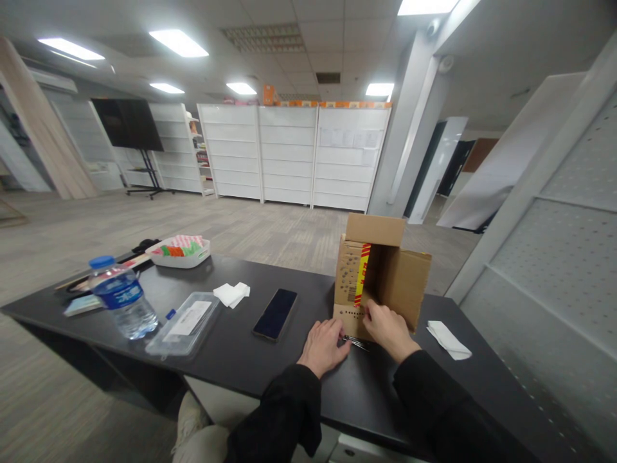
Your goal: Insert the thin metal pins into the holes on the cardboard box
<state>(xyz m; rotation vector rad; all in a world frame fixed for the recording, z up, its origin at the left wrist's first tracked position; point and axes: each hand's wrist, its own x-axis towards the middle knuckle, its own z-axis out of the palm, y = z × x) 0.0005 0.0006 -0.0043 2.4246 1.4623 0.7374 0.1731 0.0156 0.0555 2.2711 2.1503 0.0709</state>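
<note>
A brown cardboard box (385, 270) with red and yellow tape stands on the black table (231, 347), its flaps open toward me. My right hand (388, 329) is closed at the box's lower front edge, fingers curled against the cardboard. My left hand (324, 346) rests on the table just left of it, fingers bent over a thin metal object (357, 343) that lies between both hands. I cannot make out what that metal object is.
A dark phone (275, 313) lies left of my hands. Further left are a clear plastic case (186, 323), a water bottle (123, 297), folded white tissue (232, 294) and a white tray (180, 252) of coloured packets. Another tissue (448, 339) lies right of the box.
</note>
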